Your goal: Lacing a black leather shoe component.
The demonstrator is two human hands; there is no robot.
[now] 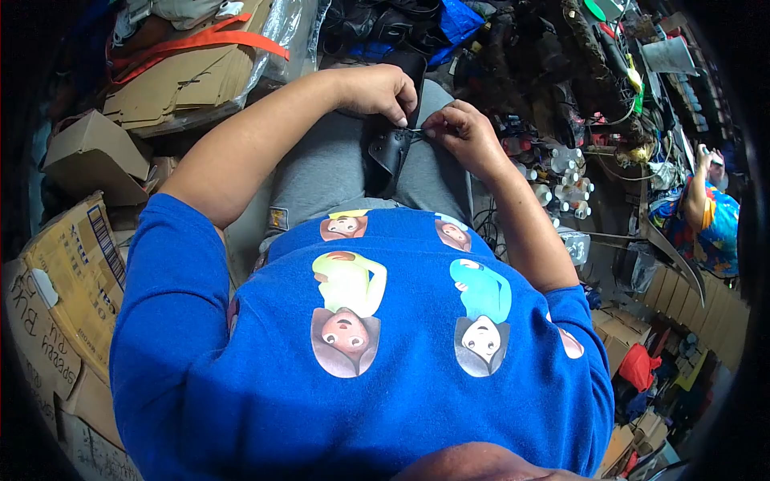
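A black leather piece (pixel 391 151) with small round holes along its edge, like a shoe upper, lies in my lap between my thighs. At its top end my left hand (pixel 382 93) is closed, thumb and fingers pinched at a thin cord (pixel 415 130). From the other side my right hand (pixel 465 135) pinches the same cord close to the leather. The fingertips of both hands nearly meet there. How the cord runs through the holes is too small to make out. More black material shows just beyond my left hand.
Flattened cardboard (pixel 188 88) with an orange strap (pixel 216 36) lies at the far left, near an open box (pixel 96 156). Black shoes (pixel 393 28) pile up ahead. Plastic bottles (pixel 571 188) crowd the right. Another person (pixel 714 216) is at the far right.
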